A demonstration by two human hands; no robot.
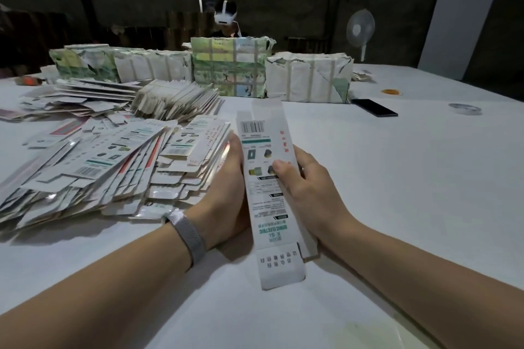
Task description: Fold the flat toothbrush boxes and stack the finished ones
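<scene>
Long white toothbrush box [269, 187] held between both hands just above the white table [397, 178], lengthwise away from the body, barcode end far, printed panel up, end flaps open at both ends. Partly opened out of flat, a side panel showing along the right edge. Right hand [309, 187] wrapped round the right side, thumb [279, 168] pressed on the printed face, fingers curled behind. Left hand [226, 187] flat along the left edge, fingers straight and pressing the side, not curled round it; grey mesh band [185, 232] on that wrist.

Just left of the left hand, a big fanned heap of flat boxes [113, 167], overlapping and slanted, touching or nearly touching the fingers. Behind that, a further loose pile of blanks [175, 99]. Along the far side, paper-wrapped strapped bundles [232, 65] in a row. To the right on the table, well apart from the hands, a dark phone [374, 107], a tape roll [465, 108] and a small orange-rimmed object [391, 91]. Beyond the bundles, a person wearing a white headset [225, 13]; a standing fan [360, 28] to the right
</scene>
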